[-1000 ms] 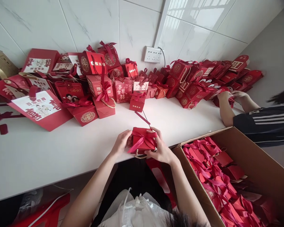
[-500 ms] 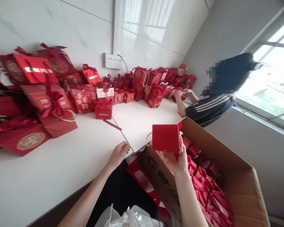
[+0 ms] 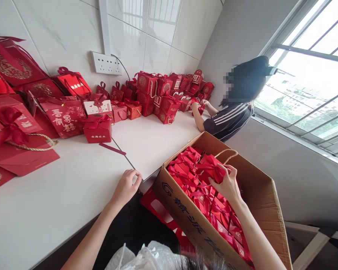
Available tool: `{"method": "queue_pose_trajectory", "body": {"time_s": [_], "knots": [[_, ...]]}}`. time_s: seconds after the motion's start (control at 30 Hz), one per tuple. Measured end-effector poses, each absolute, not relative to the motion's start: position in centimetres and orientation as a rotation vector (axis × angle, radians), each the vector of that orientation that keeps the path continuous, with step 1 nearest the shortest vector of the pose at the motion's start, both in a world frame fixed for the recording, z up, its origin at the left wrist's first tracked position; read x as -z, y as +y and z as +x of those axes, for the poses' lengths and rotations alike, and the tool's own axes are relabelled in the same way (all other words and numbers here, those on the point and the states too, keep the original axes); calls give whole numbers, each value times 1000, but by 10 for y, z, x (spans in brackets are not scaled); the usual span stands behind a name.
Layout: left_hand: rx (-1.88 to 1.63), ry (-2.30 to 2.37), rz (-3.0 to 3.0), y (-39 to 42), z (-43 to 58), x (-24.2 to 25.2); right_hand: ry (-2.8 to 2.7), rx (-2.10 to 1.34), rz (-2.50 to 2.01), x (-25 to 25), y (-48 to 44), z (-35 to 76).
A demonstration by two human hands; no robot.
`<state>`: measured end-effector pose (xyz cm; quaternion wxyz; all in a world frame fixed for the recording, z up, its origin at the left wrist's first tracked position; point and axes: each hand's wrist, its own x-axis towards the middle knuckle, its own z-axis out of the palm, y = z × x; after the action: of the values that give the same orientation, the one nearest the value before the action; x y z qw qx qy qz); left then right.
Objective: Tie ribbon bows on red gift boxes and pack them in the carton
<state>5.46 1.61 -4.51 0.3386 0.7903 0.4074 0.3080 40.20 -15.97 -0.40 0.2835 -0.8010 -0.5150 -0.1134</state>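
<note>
My right hand [image 3: 228,185] reaches into a large cardboard carton [image 3: 266,198]. Its thumb and fingers grip a red gift box [image 3: 210,163] with a ribbon bow and a rope handle standing up beside it. Under and around that box lie several similar red boxes with bows [image 3: 202,197], packed close together. My left hand [image 3: 129,183] rests at the edge of the white table [image 3: 73,195], fingers curled in, with nothing visible in them. A strip of dark red ribbon [image 3: 112,149] lies on the table beyond it, near a small red box with a bow [image 3: 98,129].
Red gift boxes and bags [image 3: 64,112] line the table along the tiled wall, below a socket strip [image 3: 107,63]. At the far right a co-worker in a striped sleeve [image 3: 228,118] handles a red box. A barred window [image 3: 307,86] is behind them.
My right hand has lowered the red gift box from above the carton's near edge into the carton. The view has turned right. My left hand stays by the table edge.
</note>
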Motion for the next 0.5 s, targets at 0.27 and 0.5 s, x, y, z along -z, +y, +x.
{"method": "queue_pose_trajectory", "body": {"time_s": [0.27, 0.5], "knots": [[-821, 1050, 2171, 13, 60, 48, -1294, -256, -2162, 59, -197, 342], [-874, 1057, 2264, 4, 62, 53, -1242, -262, -2091, 75, -189, 346]]}}
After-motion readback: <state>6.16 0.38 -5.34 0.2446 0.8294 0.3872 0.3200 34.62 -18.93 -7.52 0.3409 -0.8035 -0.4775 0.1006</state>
